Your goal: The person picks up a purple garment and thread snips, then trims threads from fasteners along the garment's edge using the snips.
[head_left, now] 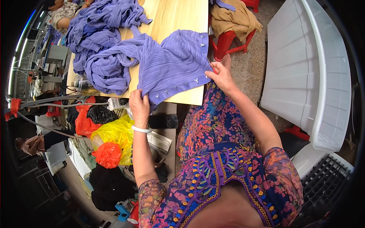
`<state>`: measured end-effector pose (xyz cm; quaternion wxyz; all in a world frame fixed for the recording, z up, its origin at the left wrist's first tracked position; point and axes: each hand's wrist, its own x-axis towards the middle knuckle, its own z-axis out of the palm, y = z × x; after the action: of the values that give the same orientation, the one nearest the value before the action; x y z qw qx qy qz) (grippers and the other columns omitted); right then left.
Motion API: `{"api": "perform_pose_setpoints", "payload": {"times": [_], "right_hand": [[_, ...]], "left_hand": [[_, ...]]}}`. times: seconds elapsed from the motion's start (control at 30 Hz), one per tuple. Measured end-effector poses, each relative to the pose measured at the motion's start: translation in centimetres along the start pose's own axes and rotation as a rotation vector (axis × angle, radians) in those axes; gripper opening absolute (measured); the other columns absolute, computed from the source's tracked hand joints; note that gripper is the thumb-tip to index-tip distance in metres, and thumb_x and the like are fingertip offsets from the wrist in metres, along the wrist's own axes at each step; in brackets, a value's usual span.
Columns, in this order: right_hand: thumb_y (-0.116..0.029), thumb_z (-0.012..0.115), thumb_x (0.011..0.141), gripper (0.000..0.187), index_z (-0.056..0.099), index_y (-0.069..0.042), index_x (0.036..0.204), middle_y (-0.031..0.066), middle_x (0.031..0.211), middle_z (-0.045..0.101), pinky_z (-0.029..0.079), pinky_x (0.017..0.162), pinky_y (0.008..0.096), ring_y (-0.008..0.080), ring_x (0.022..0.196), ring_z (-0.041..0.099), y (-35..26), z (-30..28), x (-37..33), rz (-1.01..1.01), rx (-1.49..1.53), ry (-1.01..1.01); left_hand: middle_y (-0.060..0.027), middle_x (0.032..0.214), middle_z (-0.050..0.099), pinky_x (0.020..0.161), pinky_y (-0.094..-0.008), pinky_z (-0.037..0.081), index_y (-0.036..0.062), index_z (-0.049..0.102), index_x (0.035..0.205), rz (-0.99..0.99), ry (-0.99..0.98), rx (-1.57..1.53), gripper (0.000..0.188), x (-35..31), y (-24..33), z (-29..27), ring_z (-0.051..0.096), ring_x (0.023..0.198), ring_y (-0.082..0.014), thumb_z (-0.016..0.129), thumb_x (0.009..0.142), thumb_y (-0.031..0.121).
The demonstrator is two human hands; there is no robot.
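A purple ribbed knit garment (175, 57) lies spread over the near corner of the wooden table, its banded edge carrying a row of small white-metal pieces (196, 80). My left hand (139, 108), with a white bangle at the wrist, pinches the band's left end at the table edge. At the band's right corner, my right hand (221, 77) is closed around red-handled scissors (215, 70); fingers hide most of them, and a thin dark tip points away over the cloth. The right thumb rests by the garment's corner.
More purple garments (102, 41) are heaped on the left of the wooden table (163, 17). A red stool (228, 45) bearing tan cloth stands beyond my right hand, near a large whitish plastic bin (304, 68). Bags, including a yellow one (118, 133), and cables lie left. Another person (62, 17) sits far left.
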<state>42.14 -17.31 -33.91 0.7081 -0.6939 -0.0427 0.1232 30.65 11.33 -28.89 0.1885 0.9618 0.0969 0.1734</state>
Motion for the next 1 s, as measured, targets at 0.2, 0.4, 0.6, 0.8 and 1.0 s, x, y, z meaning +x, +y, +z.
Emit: {"api": "perform_pose_setpoints", "payload": {"times": [0.2,0.4,0.6,0.8,1.0], "right_hand": [[-0.004,0.061,0.077,0.035,0.044,0.007,0.106,0.0070,0.093,0.057,0.045,0.073,0.0218,0.0084,0.082,0.055,-1.0,0.3,-0.9,0.074,0.130,-0.050],[-0.004,0.060,0.078,0.035,0.044,0.007,0.107,0.0076,0.095,0.057,0.044,0.075,0.0219,0.0088,0.084,0.054,-0.9,0.6,-1.0,0.091,0.182,-0.036],[-0.006,0.059,0.079,0.034,0.044,0.006,0.106,0.0061,0.093,0.057,0.043,0.074,0.0205,0.0076,0.083,0.053,-0.4,0.9,-1.0,0.089,0.183,-0.029],[-0.006,0.058,0.080,0.032,0.044,0.006,0.106,0.0056,0.093,0.057,0.043,0.075,0.0205,0.0072,0.083,0.053,0.1,0.7,-0.9,0.092,0.164,-0.031],[-0.006,0.058,0.080,0.032,0.044,0.006,0.106,0.0056,0.093,0.057,0.042,0.074,0.0204,0.0071,0.082,0.053,-0.6,0.8,-1.1,0.085,0.178,-0.013]], "left_hand": [[-0.0133,0.079,0.050,0.070,-0.0388,0.039,0.0025,0.055,0.083,0.086,0.257,-0.055,0.016,-1.8,6.2,2.3,0.049,0.077,-0.0299,0.063,0.072,0.010],[-0.0089,0.075,0.050,0.068,-0.0362,0.037,0.0049,0.059,0.076,-0.033,0.129,-0.083,0.019,-3.3,10.0,5.3,0.050,0.074,-0.0260,0.068,0.069,0.020],[-0.0088,0.075,0.050,0.070,-0.0364,0.037,0.0047,0.060,0.077,-0.067,0.134,-0.016,0.014,-3.4,10.2,5.9,0.050,0.075,-0.0256,0.065,0.071,0.016],[-0.0092,0.075,0.050,0.069,-0.0368,0.036,0.0047,0.057,0.076,-0.008,0.183,0.020,0.007,-3.4,10.3,6.8,0.049,0.075,-0.0262,0.061,0.073,0.009],[-0.0119,0.077,0.048,0.068,-0.0383,0.035,0.0033,0.051,0.077,-0.011,0.151,-0.101,0.004,-4.0,9.2,5.8,0.047,0.075,-0.0291,0.053,0.078,0.007]]}}
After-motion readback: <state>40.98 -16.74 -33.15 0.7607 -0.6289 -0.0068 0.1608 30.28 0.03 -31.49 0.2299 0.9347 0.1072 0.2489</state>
